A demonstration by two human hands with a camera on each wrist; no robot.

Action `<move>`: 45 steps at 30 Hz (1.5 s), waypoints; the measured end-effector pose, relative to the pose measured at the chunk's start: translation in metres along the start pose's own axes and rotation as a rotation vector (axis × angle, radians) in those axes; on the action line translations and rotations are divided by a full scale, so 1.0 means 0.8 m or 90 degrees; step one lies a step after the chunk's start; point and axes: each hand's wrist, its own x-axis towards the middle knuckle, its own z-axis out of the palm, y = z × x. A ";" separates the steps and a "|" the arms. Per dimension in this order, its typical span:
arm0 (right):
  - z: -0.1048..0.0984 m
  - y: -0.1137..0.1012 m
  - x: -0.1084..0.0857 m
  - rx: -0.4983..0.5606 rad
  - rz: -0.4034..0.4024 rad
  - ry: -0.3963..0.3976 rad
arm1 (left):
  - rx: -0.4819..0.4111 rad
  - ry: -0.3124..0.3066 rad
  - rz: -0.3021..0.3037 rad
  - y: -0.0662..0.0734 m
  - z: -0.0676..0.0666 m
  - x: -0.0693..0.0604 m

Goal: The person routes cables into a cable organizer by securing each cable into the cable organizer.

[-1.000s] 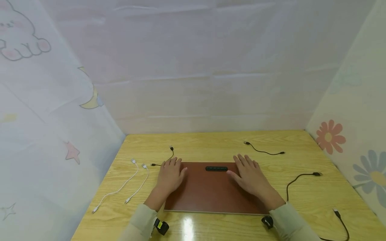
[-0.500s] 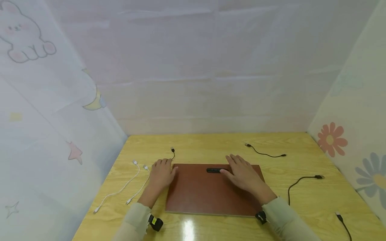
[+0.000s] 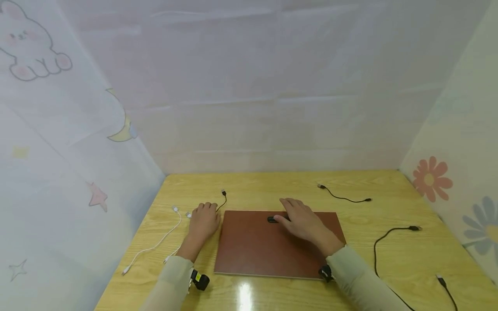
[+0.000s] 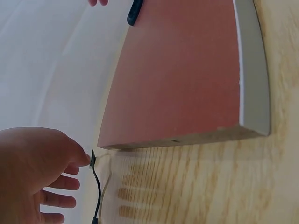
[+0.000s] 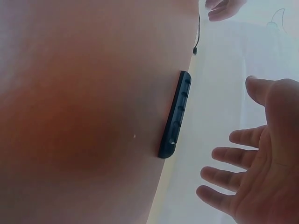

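A dark red-brown board (image 3: 256,250) lies flat on the wooden table. Near its far edge sits a black slotted cable holder (image 5: 175,114); in the head view my right hand (image 3: 305,221) covers part of it. The right wrist view shows that hand apart from the holder, with fingers spread and nothing in them. Past the board's left edge is my left hand (image 3: 204,222), fingers loosely bent, over a short black USB cable (image 3: 224,196). In the left wrist view the thumb appears close to that cable (image 4: 98,186); contact is unclear.
Two white cables lie at the left, one in full view (image 3: 157,242) and one partly hidden (image 3: 171,254) by the left arm. On the right are black cables: one far back (image 3: 343,198), one midway (image 3: 383,236), one near the front (image 3: 447,288). Fabric walls enclose the table.
My left hand has moved left off the board to the black cable beside it. My right hand has shifted left, over the cable holder. The board stays in place.
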 end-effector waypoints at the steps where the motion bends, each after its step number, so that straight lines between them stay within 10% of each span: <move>1: 0.001 -0.002 0.002 0.003 0.001 -0.004 | 0.003 -0.003 -0.003 -0.001 0.001 0.001; 45: 0.017 -0.044 0.063 0.087 0.027 -0.055 | 0.033 -0.073 -0.027 -0.010 0.011 0.024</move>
